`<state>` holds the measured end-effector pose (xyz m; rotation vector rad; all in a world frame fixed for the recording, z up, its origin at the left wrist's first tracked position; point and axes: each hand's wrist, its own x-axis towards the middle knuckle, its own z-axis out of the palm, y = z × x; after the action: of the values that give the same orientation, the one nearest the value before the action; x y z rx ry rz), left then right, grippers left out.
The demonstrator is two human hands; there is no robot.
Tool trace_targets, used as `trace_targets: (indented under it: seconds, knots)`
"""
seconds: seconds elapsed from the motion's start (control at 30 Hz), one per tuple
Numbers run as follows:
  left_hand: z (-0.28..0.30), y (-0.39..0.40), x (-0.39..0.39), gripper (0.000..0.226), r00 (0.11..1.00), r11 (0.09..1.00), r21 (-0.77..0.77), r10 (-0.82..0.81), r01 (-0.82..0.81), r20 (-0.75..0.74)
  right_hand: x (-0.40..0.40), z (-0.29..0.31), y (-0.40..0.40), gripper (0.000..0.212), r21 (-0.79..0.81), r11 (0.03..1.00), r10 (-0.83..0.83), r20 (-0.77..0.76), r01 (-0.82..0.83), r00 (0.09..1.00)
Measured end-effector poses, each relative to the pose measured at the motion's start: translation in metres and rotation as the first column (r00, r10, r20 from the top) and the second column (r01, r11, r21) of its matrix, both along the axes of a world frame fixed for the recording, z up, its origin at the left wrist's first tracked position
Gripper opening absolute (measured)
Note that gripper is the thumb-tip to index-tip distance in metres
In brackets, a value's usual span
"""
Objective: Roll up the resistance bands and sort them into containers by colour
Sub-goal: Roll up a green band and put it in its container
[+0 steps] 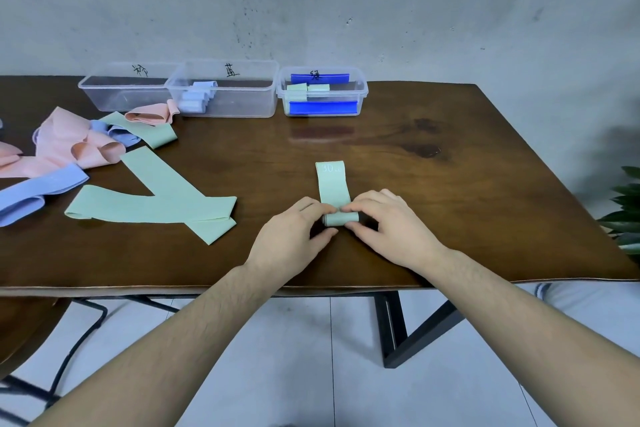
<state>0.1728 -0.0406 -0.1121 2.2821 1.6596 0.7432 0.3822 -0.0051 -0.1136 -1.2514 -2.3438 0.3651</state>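
Green band (332,189) lies lengthwise straight away from the fingers, near end rolled. Left hand (294,236) and right hand (388,225) pinch the roll's 2 ends, equally near.

Dark wooden table (433,184) on black metal legs (391,329), grey stained wall (311,0) behind, green plant leaves (627,208) far right, pale tiled floor (304,357)

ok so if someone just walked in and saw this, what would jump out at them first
Probably the two hands at the table's near middle, the left hand and right hand pinching a half-rolled mint green band. Next, the loose heap of pink, blue and green bands on the left of the table. Behind, three clear containers line the far edge.
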Motion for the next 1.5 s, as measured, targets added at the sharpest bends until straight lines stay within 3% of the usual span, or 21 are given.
trace_targets:
  seconds: [0.6, 0.87, 1.13, 1.5]
  knots:
    - [-0.002, -0.040, -0.002, 0.029, 0.992, 0.990, 0.067, -0.125, 0.125, 0.000, 0.016, 0.000, -0.050, 0.021, 0.001, 0.999, 0.053, -0.103, -0.054, 0.993]
    - [-0.003, -0.038, 0.000, 0.032, 0.994, 0.995, 0.026, -0.098, 0.099, -0.045, 0.014, -0.005, -0.048, 0.029, 0.078, 0.997, 0.017, -0.069, -0.012, 0.997]
    - [-0.002, -0.037, 0.001, 0.037, 0.995, 0.994, 0.062, -0.094, 0.095, -0.011, 0.013, -0.001, -0.040, 0.029, 0.021, 0.999, 0.033, -0.015, -0.032, 0.999]
    - [-0.004, -0.027, 0.004, 0.023, 0.998, 0.995, 0.088, -0.056, 0.054, 0.015, 0.013, 0.000, -0.035, 0.037, 0.029, 0.999, 0.026, -0.029, -0.025, 0.999]
